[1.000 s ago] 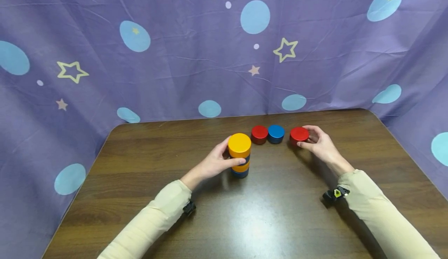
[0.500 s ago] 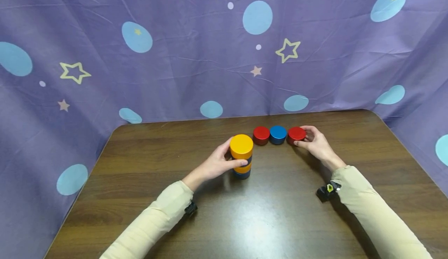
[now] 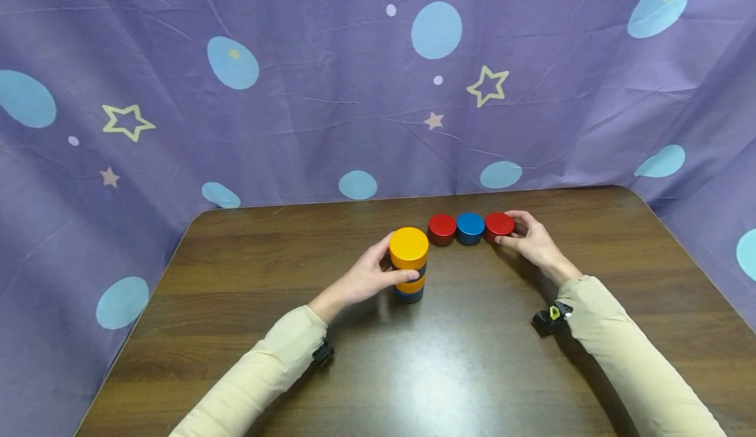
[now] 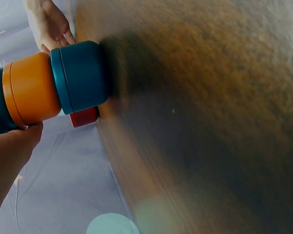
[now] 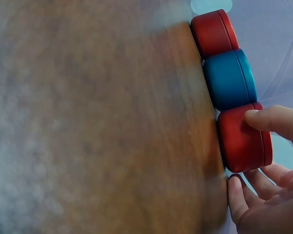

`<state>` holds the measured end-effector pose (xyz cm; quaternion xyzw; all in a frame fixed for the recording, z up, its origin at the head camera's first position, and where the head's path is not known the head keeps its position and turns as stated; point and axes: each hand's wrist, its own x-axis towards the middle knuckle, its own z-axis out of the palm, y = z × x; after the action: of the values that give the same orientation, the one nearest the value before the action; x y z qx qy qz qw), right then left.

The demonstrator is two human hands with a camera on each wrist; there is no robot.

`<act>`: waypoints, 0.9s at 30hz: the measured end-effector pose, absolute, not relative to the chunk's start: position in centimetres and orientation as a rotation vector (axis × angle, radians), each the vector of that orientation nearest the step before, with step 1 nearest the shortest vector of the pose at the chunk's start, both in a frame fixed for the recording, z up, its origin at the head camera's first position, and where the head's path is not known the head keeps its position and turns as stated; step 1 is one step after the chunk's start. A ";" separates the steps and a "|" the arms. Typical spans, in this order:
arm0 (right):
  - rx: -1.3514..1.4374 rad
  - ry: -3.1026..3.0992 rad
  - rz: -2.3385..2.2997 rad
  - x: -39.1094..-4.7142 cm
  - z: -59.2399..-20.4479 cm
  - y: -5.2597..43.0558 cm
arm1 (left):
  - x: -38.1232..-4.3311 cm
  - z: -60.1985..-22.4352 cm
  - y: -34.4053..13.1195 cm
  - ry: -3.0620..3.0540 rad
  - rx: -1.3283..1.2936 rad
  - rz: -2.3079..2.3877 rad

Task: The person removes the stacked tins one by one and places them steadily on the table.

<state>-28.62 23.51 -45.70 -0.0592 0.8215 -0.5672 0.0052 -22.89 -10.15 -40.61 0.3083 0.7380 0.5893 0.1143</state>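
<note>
A stack of several round lidded tins (image 3: 409, 249), orange and blue by turns with orange on top, stands upright mid-table. My left hand (image 3: 369, 274) grips it from the left, thumb across the front at an upper blue tin. In the left wrist view, the lowest blue tin (image 4: 83, 75) is right at the table. At the back, my right hand (image 3: 536, 243) holds a red tin (image 3: 499, 225) by its right side. Its thumb presses the wall in the right wrist view, and the fingers are partly hidden behind. Left of it, a blue tin (image 3: 470, 227) and another red tin (image 3: 442, 229) complete a close row.
The brown wooden table (image 3: 266, 247) has its back edge just behind the row of tins. Beyond it hangs a purple curtain (image 3: 295, 83) with stars and dots. Both sleeves carry small black wrist cameras.
My right hand has slid the red tin left, closing the gap to the blue tin. The left hand keeps its grip on the stack; the whole view has shifted slightly.
</note>
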 end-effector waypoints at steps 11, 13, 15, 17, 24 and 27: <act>-0.196 2.495 -1.788 -28.4 -45.2 23.7 | -22.8 -40.5 -10.0 2.167 0.867 1.725; -0.197 2.463 -1.816 -28.2 -44.9 23.7 | -22.8 -40.5 -9.9 2.170 0.866 1.722; -0.195 2.454 -1.839 -28.0 -44.5 23.9 | -22.8 -40.5 -9.9 2.169 0.864 1.722; -0.198 2.464 -1.857 -27.8 -44.2 24.1 | -22.9 -40.6 -9.9 2.165 0.866 1.728; -0.234 2.488 -1.882 -27.0 -43.6 24.9 | -23.0 -40.7 -10.0 2.143 0.889 1.753; -0.266 2.488 -1.879 -26.5 -43.4 25.0 | -23.2 -40.7 -10.1 2.145 0.908 1.748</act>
<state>-26.48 24.99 -43.36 -0.0849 0.7951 -0.6005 0.0062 -23.17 -10.11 -40.71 0.3098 0.7316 0.5964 0.1144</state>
